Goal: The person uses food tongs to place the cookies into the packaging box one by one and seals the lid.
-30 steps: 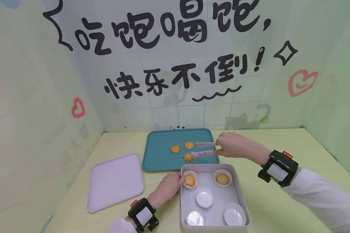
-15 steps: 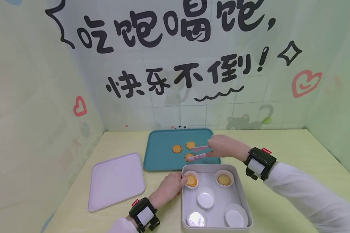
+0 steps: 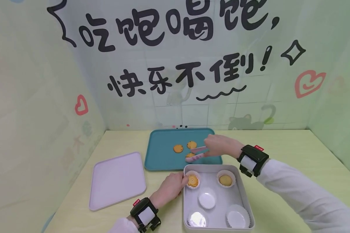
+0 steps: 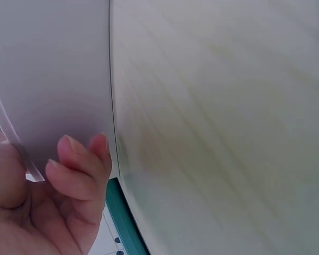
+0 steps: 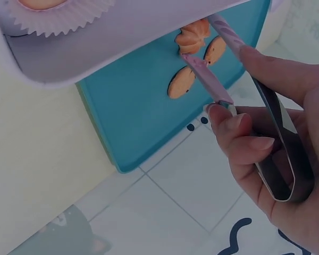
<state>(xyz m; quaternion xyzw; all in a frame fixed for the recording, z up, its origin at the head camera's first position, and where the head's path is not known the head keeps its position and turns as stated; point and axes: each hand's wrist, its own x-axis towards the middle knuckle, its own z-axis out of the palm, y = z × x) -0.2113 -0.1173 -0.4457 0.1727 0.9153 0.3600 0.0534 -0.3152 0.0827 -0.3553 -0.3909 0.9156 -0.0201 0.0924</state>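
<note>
My left hand (image 3: 170, 186) grips the left wall of a white box (image 3: 221, 197), thumb over its rim and fingers curled against the outside. Inside, one paper cup holds a flower-shaped cookie (image 3: 193, 181) and another a round cookie (image 3: 226, 180). Over the teal tray (image 3: 160, 158), my right hand (image 3: 223, 145) holds pink-tipped tongs (image 5: 280, 119) with metal handles. Their spread tips lie on either side of a swirl cookie (image 5: 194, 36); whether they touch it I cannot tell. Close by on the tray lie two flat cookies, one left (image 3: 178, 148) and one behind (image 3: 191, 144).
Three bare paper cups stand in the box, one in the middle (image 3: 207, 199) and two at the front. A lilac tray (image 3: 118, 181) lies on the table to the left. Printed cloth walls (image 3: 169, 113) surround the table's back and sides.
My right hand has moved left with the tongs, bringing their tips from the swirl cookie's right edge to around it. My left hand keeps its grip on the box.
</note>
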